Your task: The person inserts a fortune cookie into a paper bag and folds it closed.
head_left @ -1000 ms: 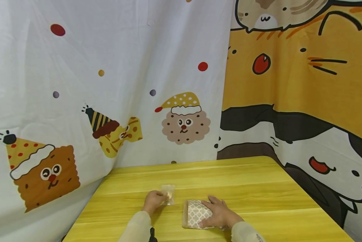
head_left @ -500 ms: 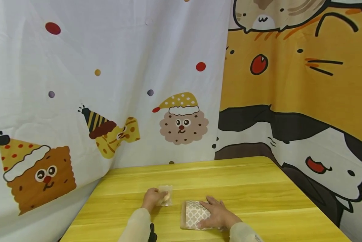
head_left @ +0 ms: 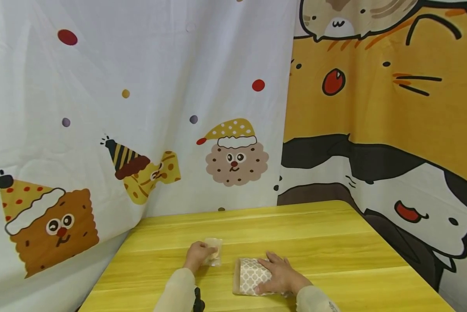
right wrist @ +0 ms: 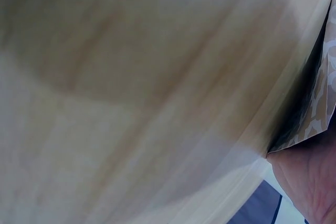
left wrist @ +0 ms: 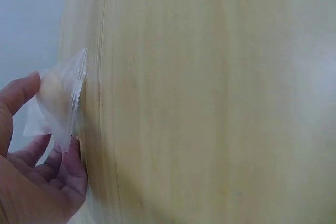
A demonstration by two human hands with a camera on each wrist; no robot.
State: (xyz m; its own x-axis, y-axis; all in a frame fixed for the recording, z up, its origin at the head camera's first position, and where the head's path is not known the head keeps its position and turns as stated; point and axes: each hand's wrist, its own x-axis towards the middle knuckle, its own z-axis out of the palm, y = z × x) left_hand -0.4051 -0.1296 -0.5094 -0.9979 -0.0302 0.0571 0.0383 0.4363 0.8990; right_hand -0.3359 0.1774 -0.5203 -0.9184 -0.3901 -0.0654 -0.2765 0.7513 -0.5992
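My left hand (head_left: 197, 255) pinches a small clear plastic packet (head_left: 214, 255) over the left half of the table. Inside the packet (left wrist: 55, 95) is a pale, roundish item, blurred by the film. In the left wrist view the left thumb presses one side of it, with the other fingers below. My right hand (head_left: 282, 274) rests with spread fingers on a flat paper bag (head_left: 253, 276), tan with a white lattice pattern. The hand covers the bag's right part. In the right wrist view only a lifted edge of the bag (right wrist: 317, 111) shows beside the palm.
A yellow wood-grain table (head_left: 295, 229) lies under both hands. Behind it hangs a white cloth (head_left: 171, 65) with cartoon biscuits, and at the right a cloth (head_left: 373, 108) with cartoon cats. A dark strap-like piece (head_left: 198, 301) shows by the left sleeve.
The head view has shifted slightly, moving the scene a little to the left. The packet's angle in the left hand has changed slightly. The right hand stays on the paper bag.
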